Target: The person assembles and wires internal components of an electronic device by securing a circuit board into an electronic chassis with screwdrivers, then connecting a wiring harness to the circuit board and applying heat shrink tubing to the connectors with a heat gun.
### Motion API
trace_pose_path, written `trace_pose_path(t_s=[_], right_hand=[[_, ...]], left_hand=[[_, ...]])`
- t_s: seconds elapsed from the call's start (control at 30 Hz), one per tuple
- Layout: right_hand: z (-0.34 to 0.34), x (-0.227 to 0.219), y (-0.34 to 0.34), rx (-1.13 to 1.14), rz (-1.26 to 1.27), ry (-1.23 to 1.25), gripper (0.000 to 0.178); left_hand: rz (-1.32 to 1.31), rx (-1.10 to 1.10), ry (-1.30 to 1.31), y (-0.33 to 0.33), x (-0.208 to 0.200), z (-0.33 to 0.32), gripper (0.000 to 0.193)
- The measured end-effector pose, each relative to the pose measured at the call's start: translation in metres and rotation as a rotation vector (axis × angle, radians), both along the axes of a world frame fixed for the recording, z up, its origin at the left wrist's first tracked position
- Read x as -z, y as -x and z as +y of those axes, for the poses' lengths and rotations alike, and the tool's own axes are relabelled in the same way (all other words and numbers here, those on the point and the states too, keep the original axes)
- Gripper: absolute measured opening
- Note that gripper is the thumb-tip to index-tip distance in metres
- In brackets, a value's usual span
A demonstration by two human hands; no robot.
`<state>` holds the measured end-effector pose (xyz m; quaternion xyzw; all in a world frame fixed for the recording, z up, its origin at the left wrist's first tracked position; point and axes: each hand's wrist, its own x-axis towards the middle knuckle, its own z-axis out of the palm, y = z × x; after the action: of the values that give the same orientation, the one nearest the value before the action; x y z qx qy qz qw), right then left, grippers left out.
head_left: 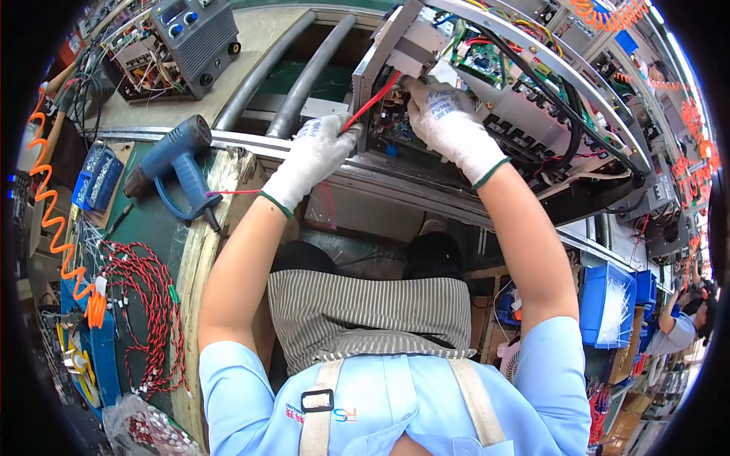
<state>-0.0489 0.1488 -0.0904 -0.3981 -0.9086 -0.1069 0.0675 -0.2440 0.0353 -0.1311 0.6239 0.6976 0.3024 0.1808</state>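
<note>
My left hand (323, 148), in a white knitted work glove, is closed around a thick red wire (376, 100). The wire slants up and right from my fist into the open side of a metal-framed electrical unit (369, 72). My right hand (441, 110), gloved too, reaches inside that unit by the wire's far end. Its fingers are bent and pinched together; what they hold, if anything, is hidden. Green circuit boards (487, 61) and a white block lie just beyond it. A thin red wire (327, 205) hangs below my left wrist.
On the left bench lie a blue heat gun (182, 163), a blue bin of small parts (99, 176) and red-black twisted wires (152, 319). Behind stand metal rollers (312, 76) and another open unit (179, 49). Orange coiled hoses (49, 205) hang left; blue bins (607, 304) stand right.
</note>
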Motion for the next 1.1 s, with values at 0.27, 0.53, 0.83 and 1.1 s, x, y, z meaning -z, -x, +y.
trace_pose_path(t_s=[0.27, 0.53, 0.83, 1.1], right_hand=[[0.02, -0.024, 0.021, 0.378, 0.066, 0.335, 0.044], [-0.002, -0.024, -0.018, -0.013, -0.013, 0.155, 0.043], [0.0, -0.037, -0.02, 0.077, 0.036, 0.424, 0.045], [-0.008, -0.042, -0.003, 0.152, -0.016, 0.391, 0.047]], left_hand=[[-0.143, -0.013, 0.062, -0.009, -0.004, -0.003, 0.03], [-0.184, -0.034, -0.214, -0.01, 0.002, -0.008, 0.032], [0.168, 0.007, -0.299, -0.022, -0.049, 0.021, 0.069], [0.374, -0.015, -0.187, -0.018, -0.051, 0.026, 0.072]])
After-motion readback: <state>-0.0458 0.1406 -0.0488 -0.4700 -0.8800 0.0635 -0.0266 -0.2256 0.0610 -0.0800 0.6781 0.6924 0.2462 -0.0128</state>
